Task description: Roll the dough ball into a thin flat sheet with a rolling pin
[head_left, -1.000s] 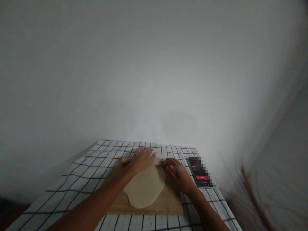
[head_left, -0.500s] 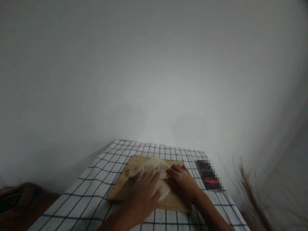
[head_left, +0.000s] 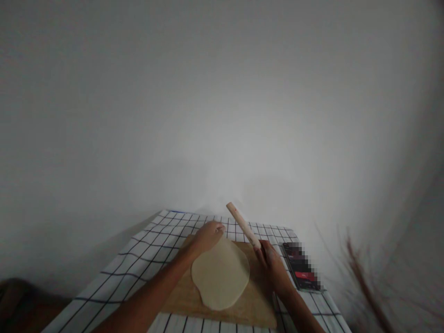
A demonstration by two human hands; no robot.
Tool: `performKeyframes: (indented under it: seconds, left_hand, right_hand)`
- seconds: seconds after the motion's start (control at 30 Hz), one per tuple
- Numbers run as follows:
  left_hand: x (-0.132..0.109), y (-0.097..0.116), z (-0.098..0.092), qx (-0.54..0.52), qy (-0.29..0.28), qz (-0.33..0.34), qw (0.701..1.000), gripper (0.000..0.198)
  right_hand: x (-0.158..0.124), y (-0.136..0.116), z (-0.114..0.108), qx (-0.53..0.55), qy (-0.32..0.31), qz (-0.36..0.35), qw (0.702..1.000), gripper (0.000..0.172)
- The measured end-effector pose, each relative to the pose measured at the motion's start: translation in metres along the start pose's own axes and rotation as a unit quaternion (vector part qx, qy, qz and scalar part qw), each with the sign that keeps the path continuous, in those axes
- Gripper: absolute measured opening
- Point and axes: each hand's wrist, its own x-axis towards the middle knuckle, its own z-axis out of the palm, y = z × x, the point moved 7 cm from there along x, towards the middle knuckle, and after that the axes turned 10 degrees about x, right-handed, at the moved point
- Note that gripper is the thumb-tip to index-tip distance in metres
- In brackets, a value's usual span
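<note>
A flat, roughly round sheet of dough (head_left: pixel 220 277) lies on a wooden board (head_left: pixel 258 300). My right hand (head_left: pixel 270 259) is wrapped round the near end of a wooden rolling pin (head_left: pixel 243 224). The pin is raised at a slant, its free end pointing up and away to the left. Over the far edge of the dough, my left hand (head_left: pixel 210 235) is closed with its fingers curled together. Whether those fingers pinch the dough's edge or something small is hidden. My left forearm passes over the board's left side.
A white checked cloth (head_left: pixel 138 261) covers the table under the board. To the right lies a phone (head_left: pixel 301 268), partly pixelated. A pale wall (head_left: pixel 222 115) rises behind the table. Thin brown twigs (head_left: pixel 364 286) stand beyond the right edge.
The rolling pin has come up off the dough in my right hand. My left hand has left the pin and moved to the dough's far edge, closing. The dough is now uncovered.
</note>
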Motion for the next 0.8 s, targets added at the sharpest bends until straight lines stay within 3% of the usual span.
performKeyframes:
  seconds: [0.17, 0.3, 0.53, 0.8]
  left_hand:
    - [0.0, -0.01, 0.027, -0.004, -0.035, 0.012, 0.999, 0.028]
    - [-0.003, -0.014, 0.033, -0.037, -0.038, 0.029, 0.998, 0.023]
    - [-0.014, 0.012, 0.018, -0.04, -0.018, 0.09, 0.995, 0.023]
    - [-0.028, 0.033, -0.007, -0.041, 0.016, 0.119, 0.992, 0.029]
  right_hand:
    - [-0.001, -0.017, 0.004, 0.078, 0.01, 0.015, 0.997, 0.032]
    - [-0.004, -0.026, 0.011, 0.115, 0.003, 0.039, 0.993, 0.032]
    - [-0.004, -0.011, 0.011, 0.159, 0.017, 0.103, 0.982, 0.027]
    - [-0.001, -0.003, 0.012, 0.145, 0.02, 0.097, 0.984, 0.026]
